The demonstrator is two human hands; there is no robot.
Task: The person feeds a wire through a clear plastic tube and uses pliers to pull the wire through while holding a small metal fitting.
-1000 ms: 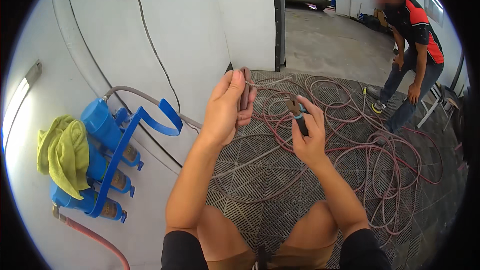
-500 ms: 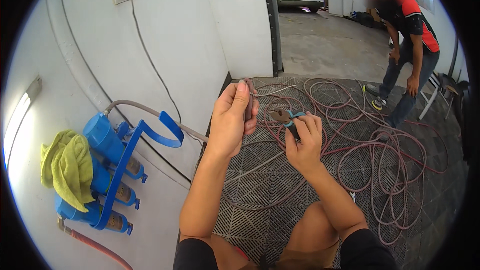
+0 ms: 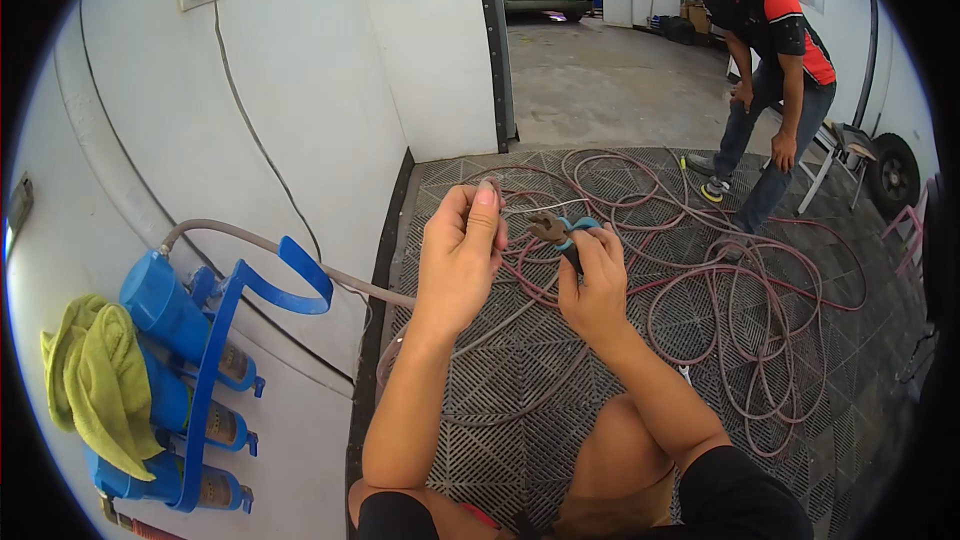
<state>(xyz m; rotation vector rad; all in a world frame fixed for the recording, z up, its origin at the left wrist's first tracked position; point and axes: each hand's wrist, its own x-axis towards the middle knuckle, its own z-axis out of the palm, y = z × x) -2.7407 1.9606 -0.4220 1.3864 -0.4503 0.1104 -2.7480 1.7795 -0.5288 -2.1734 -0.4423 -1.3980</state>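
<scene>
Now, hands nearer together than a second ago. Left hand (image 3: 462, 260): fingers pinched on hose end (image 3: 497, 190), raised over grated floor (image 3: 500, 380). Right hand (image 3: 592, 285): fingers closed on blue-handled pliers (image 3: 558, 231), whose tip has come beside the hose end.

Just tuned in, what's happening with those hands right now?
The person is crouched over a grid floor mat. The left hand pinches the end of a hose held up between the fingertips. The right hand grips blue-handled pliers, their jaws pointed toward the hose end but apart from it. Loops of reddish hose lie across the mat. Another person stands bent over at the far side.
</scene>
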